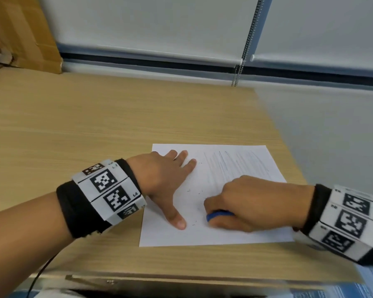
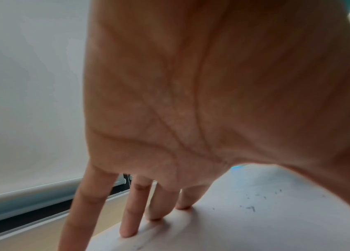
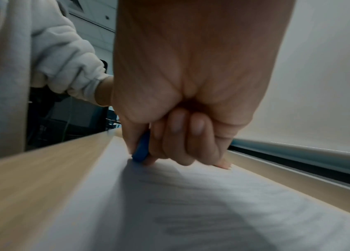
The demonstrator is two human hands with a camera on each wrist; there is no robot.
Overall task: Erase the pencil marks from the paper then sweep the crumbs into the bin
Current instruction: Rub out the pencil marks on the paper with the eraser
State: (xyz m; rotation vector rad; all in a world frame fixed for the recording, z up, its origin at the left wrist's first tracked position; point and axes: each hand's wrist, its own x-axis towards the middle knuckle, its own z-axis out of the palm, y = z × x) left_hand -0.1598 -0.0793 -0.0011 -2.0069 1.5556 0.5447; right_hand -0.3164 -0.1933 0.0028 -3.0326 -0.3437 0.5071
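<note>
- The paper [image 1: 235, 231] lies flat on the wooden desk [image 1: 95, 125], under both hands. It is judged light, thin and easily creased, so it likely slides or buckles under rubbing unless held down.
- The left hand [image 1: 159, 177] lies spread on the sheet's left part, fingers [image 2: 130, 220] straight and pressing, thumb stretched toward the person; it holds nothing. Small ripples show in the paper at the fingertips.
- The right hand [image 1: 252, 203] is curled round a blue eraser [image 1: 218, 215], pinched between thumb and fingers, its tip on the paper just right of the left thumb. The eraser looks small and rubbery; a hold near its working end seems best.
- Pencil marks [image 1: 235, 166] remain beyond the right hand, toward the sheet's far edge.
- Dark crumbs [image 1: 194, 222] lie scattered between the two hands; they appear loose and featherlight, best swept gently.
- No bin or other container shows in any view.
</note>
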